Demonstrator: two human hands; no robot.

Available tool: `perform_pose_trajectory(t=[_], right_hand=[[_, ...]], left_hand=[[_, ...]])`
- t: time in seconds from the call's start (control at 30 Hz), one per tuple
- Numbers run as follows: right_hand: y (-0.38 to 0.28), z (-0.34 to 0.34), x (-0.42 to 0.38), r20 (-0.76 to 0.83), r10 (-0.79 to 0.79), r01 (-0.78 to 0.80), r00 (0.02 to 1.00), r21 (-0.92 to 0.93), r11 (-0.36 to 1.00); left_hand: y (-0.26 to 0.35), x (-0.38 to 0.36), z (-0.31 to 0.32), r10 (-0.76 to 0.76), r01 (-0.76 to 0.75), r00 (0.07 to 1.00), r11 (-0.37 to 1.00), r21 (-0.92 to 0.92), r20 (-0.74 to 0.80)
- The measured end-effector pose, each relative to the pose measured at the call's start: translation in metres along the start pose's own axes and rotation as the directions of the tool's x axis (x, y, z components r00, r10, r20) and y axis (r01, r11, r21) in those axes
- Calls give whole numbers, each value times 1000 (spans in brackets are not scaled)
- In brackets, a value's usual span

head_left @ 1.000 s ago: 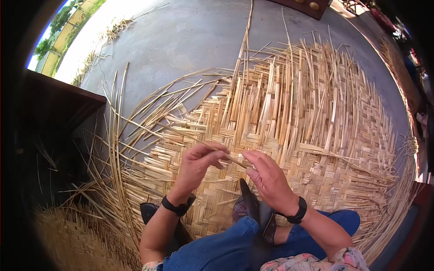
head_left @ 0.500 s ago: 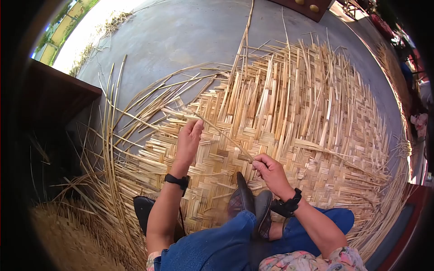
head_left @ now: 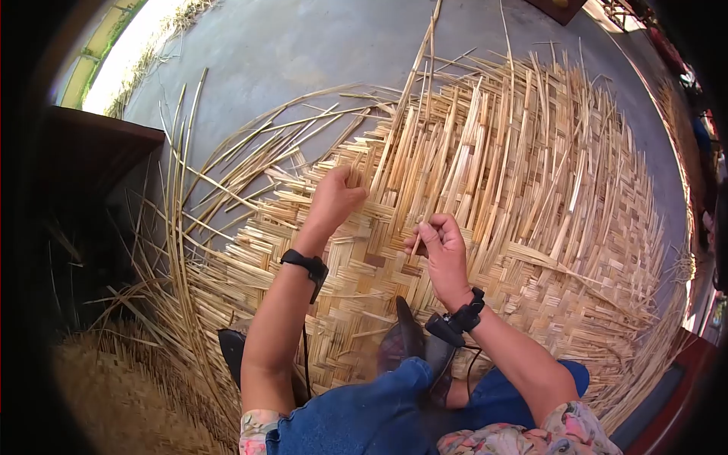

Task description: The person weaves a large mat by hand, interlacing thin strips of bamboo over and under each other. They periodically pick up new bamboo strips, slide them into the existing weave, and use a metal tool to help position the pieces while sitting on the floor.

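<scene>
Over the woven reed mat point(head_left: 561, 220), my right hand point(head_left: 444, 254) is closed in a pinch on a thin reed strip point(head_left: 416, 240); only a short piece of it shows at the fingertips. My left hand point(head_left: 337, 199) is closed, higher and further left, above the mat's ragged left edge. What its fingers hold, if anything, blends into the straw behind. Long upright reed strips point(head_left: 447, 163) lie side by side across the far half of the mat, while the part nearer my feet shows a tight woven pattern.
Loose reeds point(head_left: 182, 197) lie in a bundle along the left side. More are scattered on the grey concrete floor point(head_left: 303, 53). A dark wooden piece of furniture point(head_left: 106, 140) stands at left. My shoes point(head_left: 409, 326) rest on the mat.
My left hand has moved up and right, and my right hand has moved up. The strip that stretched between both hands no longer shows clearly between them. The view has shifted slightly.
</scene>
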State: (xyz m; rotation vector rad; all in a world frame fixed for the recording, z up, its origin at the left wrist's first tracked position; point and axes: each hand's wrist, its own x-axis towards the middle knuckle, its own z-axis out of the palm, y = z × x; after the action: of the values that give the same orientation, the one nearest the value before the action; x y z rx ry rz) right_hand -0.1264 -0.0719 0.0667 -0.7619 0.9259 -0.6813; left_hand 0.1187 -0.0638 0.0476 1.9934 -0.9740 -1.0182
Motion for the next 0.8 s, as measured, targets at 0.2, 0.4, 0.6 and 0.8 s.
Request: perform_pose_trajectory(t=[0.2,0.4,0.6,0.8], right_hand=[[10,31,91,334,-296,446,895,-695,564],[-11,35,100,365,10,258,931,-678,688],[-13,32,75,514,-71,505,855,-794,337],[-3,10,39,499,-107,510,860,-839,188]], left_hand=[[-15,-6,-16,190,-164,980,936,-311,54],[-20,-60,0,-130,-243,859,748,-618,-495],[-59,-63,2,-96,-112,868,918,-381,-487],[-58,-52,1,-206,1,929,833,-553,-308]])
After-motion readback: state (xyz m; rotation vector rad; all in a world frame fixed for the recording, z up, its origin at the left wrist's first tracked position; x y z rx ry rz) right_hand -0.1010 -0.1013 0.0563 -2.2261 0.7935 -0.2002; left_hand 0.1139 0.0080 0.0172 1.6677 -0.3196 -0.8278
